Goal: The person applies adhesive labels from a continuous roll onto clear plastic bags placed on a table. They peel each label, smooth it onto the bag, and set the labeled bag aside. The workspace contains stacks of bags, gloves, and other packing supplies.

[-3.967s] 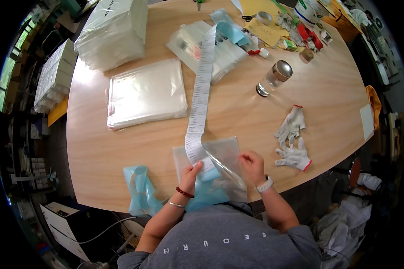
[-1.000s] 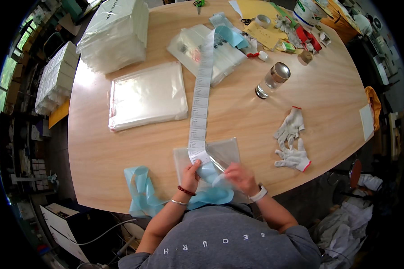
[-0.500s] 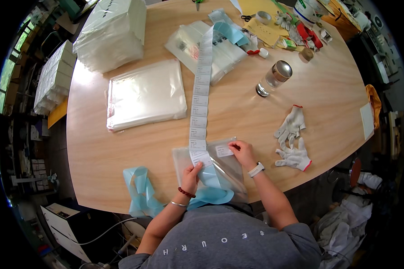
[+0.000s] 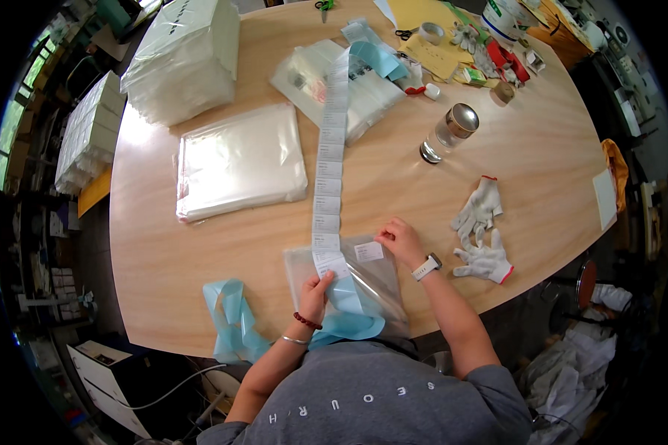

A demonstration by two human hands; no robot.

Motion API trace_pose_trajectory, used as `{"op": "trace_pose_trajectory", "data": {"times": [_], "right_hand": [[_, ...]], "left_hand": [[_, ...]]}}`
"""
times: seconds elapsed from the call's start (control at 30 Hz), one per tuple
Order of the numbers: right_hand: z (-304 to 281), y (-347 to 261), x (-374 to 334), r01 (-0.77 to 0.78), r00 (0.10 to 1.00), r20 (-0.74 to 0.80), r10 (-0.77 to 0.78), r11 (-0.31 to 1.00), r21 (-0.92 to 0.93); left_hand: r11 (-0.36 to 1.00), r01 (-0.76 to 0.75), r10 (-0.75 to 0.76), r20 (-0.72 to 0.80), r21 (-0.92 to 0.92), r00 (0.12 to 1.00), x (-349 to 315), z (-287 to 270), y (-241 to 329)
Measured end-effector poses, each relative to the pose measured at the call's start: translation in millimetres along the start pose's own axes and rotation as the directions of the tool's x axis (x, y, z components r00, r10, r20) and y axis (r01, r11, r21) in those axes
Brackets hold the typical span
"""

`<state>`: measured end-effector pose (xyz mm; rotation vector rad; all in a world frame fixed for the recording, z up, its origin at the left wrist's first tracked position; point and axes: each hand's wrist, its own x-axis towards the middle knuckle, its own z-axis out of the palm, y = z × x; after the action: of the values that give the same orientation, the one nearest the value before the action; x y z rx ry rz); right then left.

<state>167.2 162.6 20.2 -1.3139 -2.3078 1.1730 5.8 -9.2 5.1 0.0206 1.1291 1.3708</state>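
A long strip of white labels (image 4: pixel 326 205) on pale-blue backing runs down the table toward me. My left hand (image 4: pixel 314 294) pinches its near end, thumb on top, and the bare blue backing (image 4: pixel 346 295) curls away beneath. Under the strip lies a clear plastic bag (image 4: pixel 382 285), with one white label (image 4: pixel 369 252) stuck near its top right. My right hand (image 4: pixel 399 241) is closed at the bag's upper right corner, thumb and fingers pinched on its edge beside that label. The fingertips are partly hidden.
Left of the strip lies a stack of clear bags (image 4: pixel 241 163), with a tall wrapped stack (image 4: pixel 182 63) behind. More bags (image 4: pixel 371 96) lie under the strip's far end. A glass bottle (image 4: pixel 450 133) and white work gloves (image 4: pixel 484 256) are at right; loose blue backing (image 4: pixel 234 319) lies left.
My right hand has shifted slightly up and away from the label on the bag, to the bag's corner. My left hand stays on the strip.
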Motion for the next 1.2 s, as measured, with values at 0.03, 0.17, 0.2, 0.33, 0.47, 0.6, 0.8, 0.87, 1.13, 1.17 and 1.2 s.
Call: {"op": "trace_pose_trajectory", "data": {"times": [0.03, 0.17, 0.2, 0.33, 0.47, 0.6, 0.8, 0.87, 1.13, 1.17, 1.2], "right_hand": [[4, 6, -4, 0.074, 0.996, -0.052, -0.076, 0.996, -0.051], [5, -17, -13, 0.291, 0.87, -0.294, -0.396, 0.894, -0.342], [4, -22, -15, 0.326, 0.84, -0.314, -0.443, 0.874, -0.362], [15, -34, -41, 0.454, 0.863, -0.189, -0.469, 0.883, -0.12], [55, -17, -68, 0.472, 0.805, 0.257, -0.535, 0.839, 0.269], [60, -23, -64, -0.109, 0.994, 0.087, 0.067, 0.67, 0.734], [43, -40, -60, 0.213, 0.977, -0.067, -0.203, 0.904, 0.371], [43, -35, -61, 0.327, 0.945, -0.096, -0.313, 0.914, 0.239], [15, -59, -83, 0.619, 0.784, -0.058, -0.618, 0.785, 0.002], [10, -56, -86, 0.677, 0.734, 0.019, -0.679, 0.734, 0.053], [7, -52, -79, 0.696, 0.718, -0.104, -0.689, 0.704, 0.144]], "left_hand": [[1.0, -0.009, 0.009, 0.003, -0.007, 1.0, -1, 0, 0], [0.999, 0.034, -0.034, -0.014, 0.015, 0.999, 2, -8, -5], [0.999, 0.031, -0.031, -0.01, 0.035, 0.999, 3, -11, -5], [0.998, -0.007, 0.012, 0.089, -0.055, 0.996, -7, 1, 10], [0.999, -0.001, 0.009, 0.183, -0.044, 0.983, -14, 18, 29], [0.969, -0.09, 0.045, 0.192, 0.232, 0.98, 1, 3, -1], [0.995, 0.077, -0.088, 0.168, 0.066, 0.982, 5, 7, 11], [0.982, 0.113, -0.135, 0.14, 0.151, 0.981, 10, 4, 12], [0.995, 0.048, -0.047, 0.006, -0.088, 0.999, 15, -6, -2], [0.988, 0.033, -0.034, 0.001, -0.151, 0.999, 15, -9, -2], [0.983, 0.061, -0.062, -0.004, -0.173, 0.998, 10, -5, 4]]}}
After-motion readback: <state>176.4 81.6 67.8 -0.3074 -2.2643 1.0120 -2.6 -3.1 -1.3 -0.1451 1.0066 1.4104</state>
